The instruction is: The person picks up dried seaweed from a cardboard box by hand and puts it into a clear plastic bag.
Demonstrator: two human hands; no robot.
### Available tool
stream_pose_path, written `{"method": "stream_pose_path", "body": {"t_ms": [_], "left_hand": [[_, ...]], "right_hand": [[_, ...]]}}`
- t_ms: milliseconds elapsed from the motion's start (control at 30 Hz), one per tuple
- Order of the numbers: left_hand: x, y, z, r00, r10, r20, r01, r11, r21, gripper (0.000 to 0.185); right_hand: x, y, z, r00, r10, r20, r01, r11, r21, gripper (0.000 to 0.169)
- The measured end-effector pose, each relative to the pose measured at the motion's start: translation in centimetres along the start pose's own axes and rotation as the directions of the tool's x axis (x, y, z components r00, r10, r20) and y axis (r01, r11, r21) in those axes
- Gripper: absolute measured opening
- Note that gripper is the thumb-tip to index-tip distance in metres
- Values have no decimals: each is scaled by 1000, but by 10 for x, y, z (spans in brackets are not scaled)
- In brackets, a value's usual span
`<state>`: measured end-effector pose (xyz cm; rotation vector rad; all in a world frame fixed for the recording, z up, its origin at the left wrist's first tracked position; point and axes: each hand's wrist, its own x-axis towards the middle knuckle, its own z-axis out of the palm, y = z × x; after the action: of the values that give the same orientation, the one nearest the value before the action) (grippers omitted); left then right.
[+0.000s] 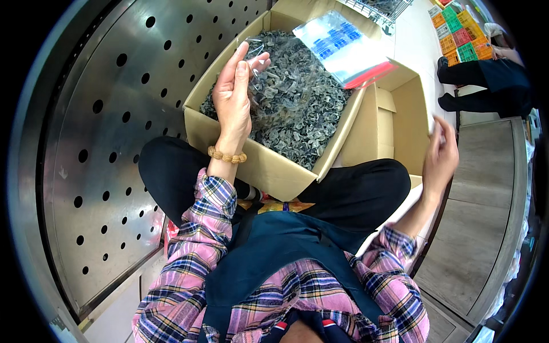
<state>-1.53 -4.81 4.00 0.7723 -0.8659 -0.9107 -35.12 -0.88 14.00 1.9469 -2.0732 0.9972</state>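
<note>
A cardboard box (266, 172) full of dark, curled dried pieces, perhaps wood ear fungus (296, 107), stands between my knees. Above its left part, my left hand (240, 81) holds a clear plastic bag (257, 53) between thumb and fingers. How far the bag extends over the pieces is hard to tell. Stacked flat plastic packets (343, 47) with blue print and a red edge lie over the box's far right rim. Out to the right, beside an open cardboard box (409, 115), my right hand (441, 150) is raised with bent fingers; whether it holds something small is unclear.
A perforated metal panel (141, 103) runs along the left. Behind the boxes is a wire basket (381, 13). Coloured plastic crates (463, 36) and another person (493, 81) are at the upper right. A grey wood-look surface (476, 206) lies on the right.
</note>
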Motion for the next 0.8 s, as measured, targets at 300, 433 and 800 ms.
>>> {"method": "stream_pose_path", "body": {"t_ms": [300, 433, 800], "left_hand": [[-1, 0, 5, 999, -34, -2, 34, 997, -66, 38], [-5, 3, 5, 1000, -25, 15, 26, 997, -72, 39], [15, 23, -5, 805, -60, 591, -144, 946, 292, 106]], "right_hand": [[-14, -96, 164, 930, -178, 321, -218, 436, 873, 21], [-17, -111, 181, 948, -87, 307, -284, 211, 935, 14], [42, -120, 161, 681, -656, 325, -537, -146, 831, 21]]}}
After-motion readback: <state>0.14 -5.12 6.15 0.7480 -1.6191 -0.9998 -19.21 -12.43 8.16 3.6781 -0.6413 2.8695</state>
